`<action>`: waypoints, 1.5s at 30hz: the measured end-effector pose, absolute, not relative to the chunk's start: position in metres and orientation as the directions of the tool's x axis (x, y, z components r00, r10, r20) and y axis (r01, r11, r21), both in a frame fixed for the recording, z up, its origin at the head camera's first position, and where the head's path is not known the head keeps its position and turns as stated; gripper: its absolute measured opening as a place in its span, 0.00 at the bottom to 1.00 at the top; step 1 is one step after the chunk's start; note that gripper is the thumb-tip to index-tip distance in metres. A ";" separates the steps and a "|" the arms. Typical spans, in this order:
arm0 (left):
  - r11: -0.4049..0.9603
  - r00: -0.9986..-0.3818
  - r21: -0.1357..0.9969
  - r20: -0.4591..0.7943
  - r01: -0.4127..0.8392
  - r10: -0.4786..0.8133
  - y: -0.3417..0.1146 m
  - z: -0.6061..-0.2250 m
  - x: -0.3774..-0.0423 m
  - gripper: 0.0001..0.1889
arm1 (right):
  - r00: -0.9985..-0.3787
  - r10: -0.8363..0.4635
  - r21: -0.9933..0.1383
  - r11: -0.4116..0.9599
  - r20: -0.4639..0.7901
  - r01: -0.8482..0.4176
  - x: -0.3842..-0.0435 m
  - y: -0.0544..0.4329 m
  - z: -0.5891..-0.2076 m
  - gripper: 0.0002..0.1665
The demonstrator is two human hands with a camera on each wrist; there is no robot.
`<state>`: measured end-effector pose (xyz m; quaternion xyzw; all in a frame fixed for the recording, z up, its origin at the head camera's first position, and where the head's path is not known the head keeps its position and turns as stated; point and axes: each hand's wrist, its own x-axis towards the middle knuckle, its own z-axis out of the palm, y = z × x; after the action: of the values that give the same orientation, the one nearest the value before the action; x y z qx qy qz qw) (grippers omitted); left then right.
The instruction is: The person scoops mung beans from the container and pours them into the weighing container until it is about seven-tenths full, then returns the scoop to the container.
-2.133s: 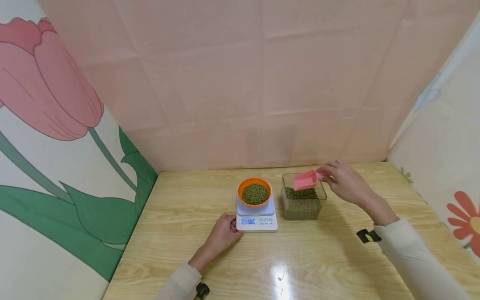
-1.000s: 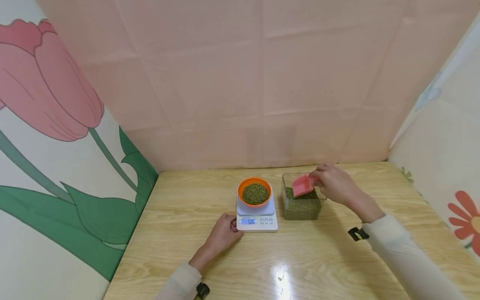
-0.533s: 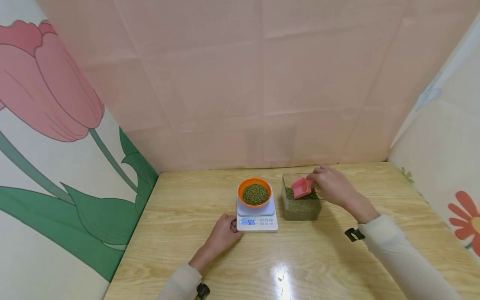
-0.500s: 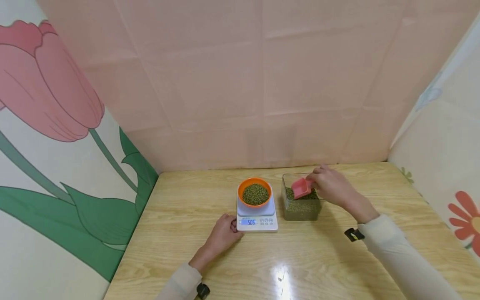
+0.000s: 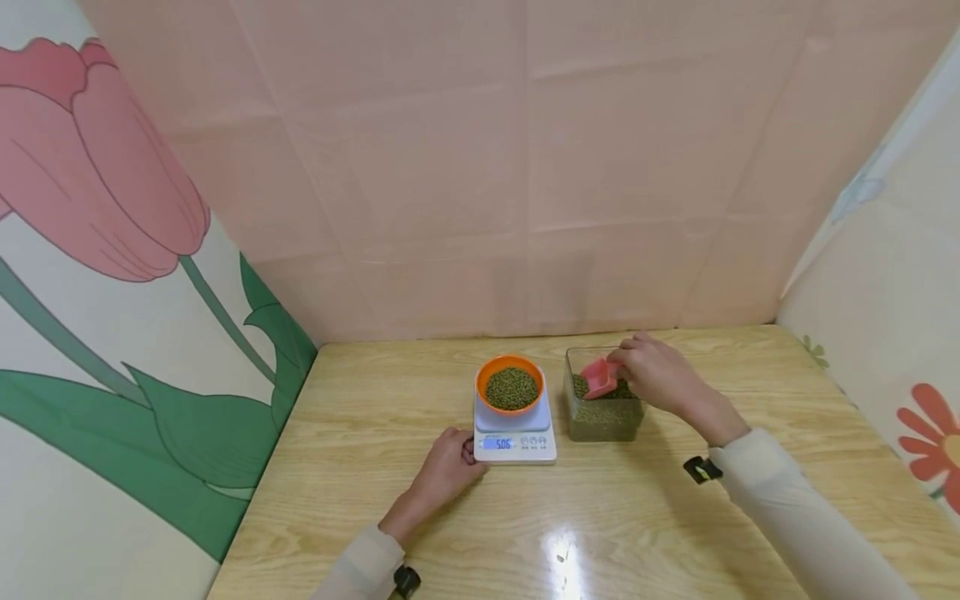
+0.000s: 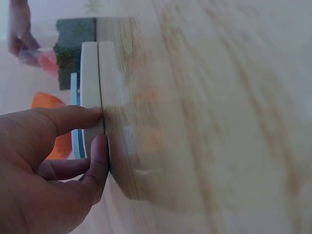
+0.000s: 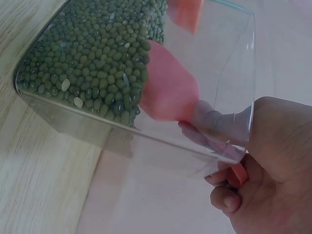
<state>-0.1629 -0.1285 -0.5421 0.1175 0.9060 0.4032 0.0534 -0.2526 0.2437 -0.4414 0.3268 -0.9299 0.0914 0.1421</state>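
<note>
My right hand (image 5: 660, 377) grips the handle of a pink scoop (image 5: 600, 378) inside a clear plastic container (image 5: 603, 427) of green mung beans. In the right wrist view the tip of the scoop (image 7: 170, 87) is sunk in the beans (image 7: 97, 68), and the fingers show partly through the clear wall. Left of the container stands a white kitchen scale (image 5: 515, 448), its display seeming to read 506. An orange bowl (image 5: 510, 360) holding mung beans sits on it. My left hand (image 5: 446, 467) holds the scale's front left corner, thumb and curled fingers against its edge (image 6: 90, 97).
Both things stand on a wooden table (image 5: 360, 400), near its back edge. Behind rises a pink sheet (image 5: 420, 208). Printed panels flank the table, with a tulip (image 5: 127, 167) at left and a red flower (image 5: 933, 437) at right.
My right hand has moved left and the scoop has gone down from the container's rim into the beans. My left hand, the scale and the bowl stay put; the reading looks the same.
</note>
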 end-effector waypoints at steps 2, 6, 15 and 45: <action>0.649 -0.967 0.741 0.003 0.174 0.256 -0.128 -0.542 -0.163 0.17 | -0.749 -0.581 -0.079 0.771 0.318 -0.632 -0.253 0.242 -0.441 0.10; 0.651 -0.967 0.738 0.007 0.177 0.255 -0.128 -0.541 -0.163 0.17 | -0.754 -0.582 -0.080 0.774 0.304 -0.628 -0.253 0.239 -0.441 0.09; 0.659 -0.968 0.733 -0.007 0.166 0.251 -0.128 -0.540 -0.163 0.18 | -0.771 -0.572 -0.098 0.781 0.280 -0.616 -0.255 0.236 -0.442 0.09; 0.651 -0.966 0.740 -0.006 0.168 0.257 -0.128 -0.539 -0.162 0.18 | -0.776 -0.585 -0.116 0.776 0.237 -0.620 -0.259 0.228 -0.446 0.14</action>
<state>-0.1618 -0.1278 -0.5386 0.1173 0.9070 0.4007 0.0554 -0.2591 0.2284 -0.4461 0.3214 -0.9375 0.0942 0.0944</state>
